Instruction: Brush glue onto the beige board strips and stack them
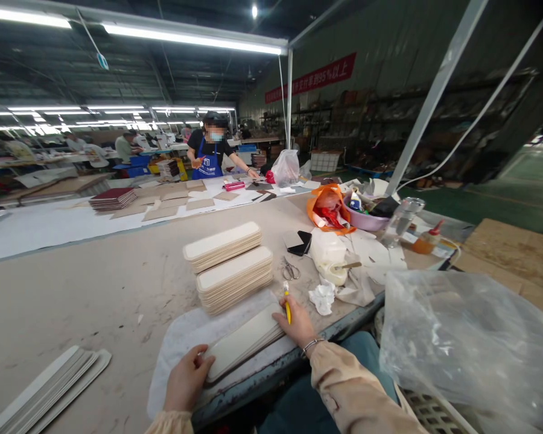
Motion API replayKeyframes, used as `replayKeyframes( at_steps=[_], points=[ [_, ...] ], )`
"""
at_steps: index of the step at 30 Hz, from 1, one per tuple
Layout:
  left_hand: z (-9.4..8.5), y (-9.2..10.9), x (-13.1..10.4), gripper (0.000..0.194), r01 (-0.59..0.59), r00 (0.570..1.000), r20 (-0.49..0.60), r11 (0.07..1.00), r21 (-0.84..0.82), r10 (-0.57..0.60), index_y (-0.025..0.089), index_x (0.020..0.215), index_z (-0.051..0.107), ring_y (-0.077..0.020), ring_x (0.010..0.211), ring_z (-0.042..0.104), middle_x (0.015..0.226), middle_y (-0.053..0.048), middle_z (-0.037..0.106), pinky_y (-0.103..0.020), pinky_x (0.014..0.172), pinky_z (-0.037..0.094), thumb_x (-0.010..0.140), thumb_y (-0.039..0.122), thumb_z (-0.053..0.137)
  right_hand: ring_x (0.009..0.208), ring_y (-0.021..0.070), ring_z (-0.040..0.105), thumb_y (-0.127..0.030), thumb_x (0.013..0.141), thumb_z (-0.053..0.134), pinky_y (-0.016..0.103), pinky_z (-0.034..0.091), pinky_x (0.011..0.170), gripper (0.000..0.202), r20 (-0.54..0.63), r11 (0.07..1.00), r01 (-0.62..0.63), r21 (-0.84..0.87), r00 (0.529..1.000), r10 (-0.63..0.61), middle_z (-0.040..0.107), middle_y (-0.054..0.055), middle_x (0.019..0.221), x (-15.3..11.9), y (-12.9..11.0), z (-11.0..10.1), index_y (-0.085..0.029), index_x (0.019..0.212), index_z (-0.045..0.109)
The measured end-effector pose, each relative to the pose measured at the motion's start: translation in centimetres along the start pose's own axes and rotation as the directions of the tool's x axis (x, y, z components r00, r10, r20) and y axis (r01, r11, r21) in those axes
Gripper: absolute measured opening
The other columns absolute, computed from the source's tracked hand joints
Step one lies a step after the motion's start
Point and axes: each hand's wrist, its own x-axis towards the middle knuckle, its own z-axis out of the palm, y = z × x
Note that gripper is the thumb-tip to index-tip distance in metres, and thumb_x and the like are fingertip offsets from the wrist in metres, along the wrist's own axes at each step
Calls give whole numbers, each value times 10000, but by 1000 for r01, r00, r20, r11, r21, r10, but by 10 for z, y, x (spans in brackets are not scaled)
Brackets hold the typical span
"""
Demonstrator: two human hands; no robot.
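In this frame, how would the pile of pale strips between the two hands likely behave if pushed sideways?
The pile of pale strips would probably spread rather than move as one block: its edges are already fanned, and no band shows around it. Each strip looks fairly stiff, lying flat with straight long edges. Tipping seems unlikely, given how low and wide the pile sits.

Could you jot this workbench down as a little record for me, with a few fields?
Left hand: touching the left end of the pale strips
Right hand: at their right end, holding a slim yellow tool
Under the strips: a white sheet on the table
Beyond them: two neat stacks of similar pieces
Right of the stacks: scissors, crumpled white paper
Near left: a spread pile
Background: a person in a blue apron
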Motion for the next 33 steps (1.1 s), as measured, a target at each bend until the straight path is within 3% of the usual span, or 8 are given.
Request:
replayKeyframes(
  at_steps=[9, 14, 19, 22, 25, 28, 30, 33],
  points=[
    [2, -1, 1, 345, -4, 1000, 2, 1000, -9, 4, 197, 952, 608, -183, 641, 598, 611, 25, 582, -285, 614, 418, 731, 433, 486, 841, 231, 580, -246, 718, 572, 368, 448, 774, 261, -58, 994, 44, 99, 998, -38, 592, 26, 899, -1, -4, 4, -245, 960, 474],
    [3, -4, 2, 372, -78, 995, -55, 997, 21, 79, 184, 972, 615, -197, 723, 599, 735, -12, 594, -321, 710, 471, 721, 431, 495, 770, 218, 593, -233, 734, 549, 361, 466, 733, 235, -95, 967, 25, 253, 995, -1, 610, 21, 872, -5, -10, 5, -250, 953, 465],
    [-7, 1, 4, 430, -247, 960, -134, 969, -4, 244, 177, 1063, 603, -248, 1020, 555, 1080, -93, 591, -412, 948, 414, 676, 354, 542, 665, 142, 557, -246, 714, 608, 298, 468, 656, 316, -141, 783, 29, 621, 987, 76, 606, 10, 987, -8, -37, 0, -256, 911, 361],
    [-19, 15, 3, 502, -343, 937, -92, 938, -58, 337, 174, 1149, 561, -260, 1138, 495, 1193, -100, 571, -433, 1021, 345, 689, 376, 558, 628, 111, 532, -239, 702, 648, 266, 454, 627, 372, -94, 665, 36, 746, 994, 51, 606, 5, 1028, -8, -59, -17, -259, 901, 334],
    [-30, 35, 1, 503, -363, 926, 47, 919, -151, 374, 186, 1160, 555, -247, 1059, 548, 1121, -77, 622, -388, 954, 397, 707, 403, 572, 654, 113, 536, -251, 692, 675, 272, 455, 655, 406, -83, 630, 56, 774, 996, 13, 609, 5, 1050, -5, -78, -40, -263, 910, 333],
    [-32, 54, -5, 278, -365, 889, 198, 901, -237, 412, 179, 878, 646, -202, 785, 591, 794, -20, 654, -300, 723, 456, 729, 394, 553, 665, 121, 548, -268, 682, 690, 283, 460, 666, 424, -102, 628, 78, 774, 995, 1, 612, 5, 1049, 2, -88, -61, -264, 904, 329],
    [-26, 63, -12, 279, -321, 880, 249, 892, -318, 405, 164, 736, 628, -173, 657, 548, 647, 4, 594, -264, 597, 421, 738, 429, 537, 716, 138, 571, -287, 682, 691, 292, 464, 695, 419, -119, 622, 98, 777, 993, -9, 615, 4, 1023, 7, -91, -71, -262, 900, 335],
    [-10, 71, -30, 374, -200, 899, 248, 842, -501, 361, 155, 780, 628, -155, 619, 519, 647, 7, 582, -242, 535, 391, 727, 514, 540, 785, 161, 584, -334, 696, 673, 294, 463, 712, 397, -138, 578, 104, 809, 990, 15, 612, -10, 918, 12, -89, -80, -258, 882, 330]
  ],
)
